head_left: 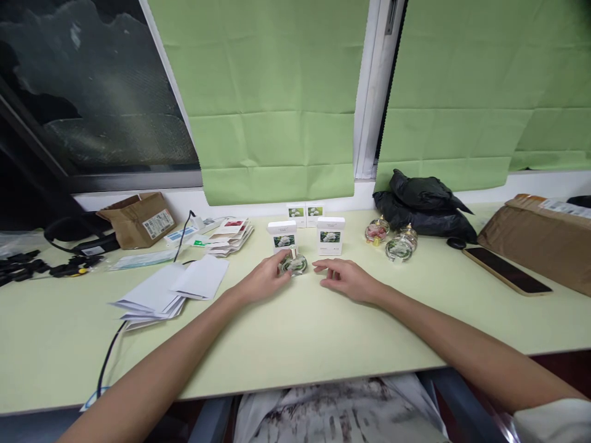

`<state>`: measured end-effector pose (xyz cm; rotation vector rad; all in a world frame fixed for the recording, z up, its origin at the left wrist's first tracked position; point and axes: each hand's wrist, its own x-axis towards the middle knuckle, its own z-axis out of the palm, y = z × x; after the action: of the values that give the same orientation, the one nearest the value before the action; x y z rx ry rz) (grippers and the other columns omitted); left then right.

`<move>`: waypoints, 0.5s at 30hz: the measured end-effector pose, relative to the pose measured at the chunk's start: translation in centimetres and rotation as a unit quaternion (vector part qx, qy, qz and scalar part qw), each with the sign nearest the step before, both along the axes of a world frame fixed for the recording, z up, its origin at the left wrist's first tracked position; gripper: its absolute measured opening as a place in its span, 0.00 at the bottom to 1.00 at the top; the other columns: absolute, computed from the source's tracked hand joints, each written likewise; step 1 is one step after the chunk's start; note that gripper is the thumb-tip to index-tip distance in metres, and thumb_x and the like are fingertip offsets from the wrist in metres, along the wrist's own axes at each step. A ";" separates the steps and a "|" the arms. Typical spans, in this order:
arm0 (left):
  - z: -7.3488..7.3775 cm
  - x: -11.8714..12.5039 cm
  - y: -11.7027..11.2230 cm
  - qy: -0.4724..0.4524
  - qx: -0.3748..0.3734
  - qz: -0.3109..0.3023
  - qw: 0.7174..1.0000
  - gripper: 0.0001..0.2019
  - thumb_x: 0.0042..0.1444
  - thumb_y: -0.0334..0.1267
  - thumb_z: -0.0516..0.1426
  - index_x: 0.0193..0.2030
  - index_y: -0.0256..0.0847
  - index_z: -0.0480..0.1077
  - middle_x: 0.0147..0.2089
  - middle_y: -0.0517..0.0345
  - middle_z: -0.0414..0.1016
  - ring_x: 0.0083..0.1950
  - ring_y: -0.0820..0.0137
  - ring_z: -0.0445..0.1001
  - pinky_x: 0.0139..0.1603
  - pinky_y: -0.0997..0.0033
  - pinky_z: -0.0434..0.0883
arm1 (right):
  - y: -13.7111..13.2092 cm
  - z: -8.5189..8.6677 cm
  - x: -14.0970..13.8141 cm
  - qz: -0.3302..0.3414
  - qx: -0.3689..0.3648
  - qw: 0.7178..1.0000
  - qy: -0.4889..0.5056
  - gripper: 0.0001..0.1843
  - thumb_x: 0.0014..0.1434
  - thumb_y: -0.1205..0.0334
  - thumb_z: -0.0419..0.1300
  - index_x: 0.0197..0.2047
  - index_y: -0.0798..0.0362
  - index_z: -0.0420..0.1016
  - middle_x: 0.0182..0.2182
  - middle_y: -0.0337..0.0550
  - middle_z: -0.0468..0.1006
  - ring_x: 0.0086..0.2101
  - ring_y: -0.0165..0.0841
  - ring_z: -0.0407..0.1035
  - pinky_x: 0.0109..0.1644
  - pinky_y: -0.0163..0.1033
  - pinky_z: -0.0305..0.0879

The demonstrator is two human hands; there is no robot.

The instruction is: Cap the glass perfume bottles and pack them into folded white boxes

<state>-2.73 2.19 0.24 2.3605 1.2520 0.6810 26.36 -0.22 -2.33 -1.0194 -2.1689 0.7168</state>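
Observation:
My left hand (265,277) rests on the pale green table (286,344) with its fingers closed round a small round glass perfume bottle (294,263). My right hand (344,278) lies on the table just right of the bottle, fingers loosely curled and holding nothing. Right behind the hands stand two white boxes with a flower picture, the left box (282,236) and the right box (330,235). Two smaller matching boxes (305,213) stand further back by the wall.
Two more glass bottles (392,240) lie at the right, in front of a black plastic bag (422,203). A phone (505,269) and a brown parcel (535,237) are far right. White envelopes (173,286), cards (231,234), a cardboard box (138,218) and cables are left.

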 end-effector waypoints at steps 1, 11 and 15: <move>0.0 0.1 -0.1 -0.008 0.002 -0.001 1.000 0.21 0.64 0.46 0.56 0.61 0.43 0.68 0.36 0.60 0.75 0.32 0.67 0.70 0.36 0.69 0.66 | 0.0 0.0 0.0 0.000 0.001 1.000 -0.001 0.26 0.65 0.59 0.64 0.66 0.44 0.74 0.53 0.45 0.83 0.37 0.34 0.73 0.44 0.42 0.72; -0.4 0.5 0.0 -0.043 0.000 -0.002 0.999 0.20 0.65 0.48 0.57 0.60 0.45 0.64 0.54 0.53 0.77 0.33 0.71 0.70 0.38 0.70 0.67 | 0.3 0.5 1.2 -0.026 0.037 0.998 -0.038 0.23 0.67 0.55 0.62 0.64 0.45 0.75 0.51 0.44 0.83 0.37 0.34 0.74 0.44 0.41 0.71; -0.6 0.5 0.1 -0.039 0.010 0.015 0.999 0.17 0.65 0.42 0.55 0.59 0.45 0.64 0.57 0.54 0.76 0.32 0.72 0.69 0.39 0.69 0.67 | 1.1 1.3 2.7 -0.104 0.092 0.987 -0.081 0.18 0.70 0.53 0.58 0.59 0.46 0.78 0.44 0.44 0.85 0.34 0.36 0.74 0.41 0.41 0.67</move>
<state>-2.21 2.30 -0.33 2.3125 1.2535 0.7921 29.08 0.85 -1.04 -1.2172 -2.1748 0.3393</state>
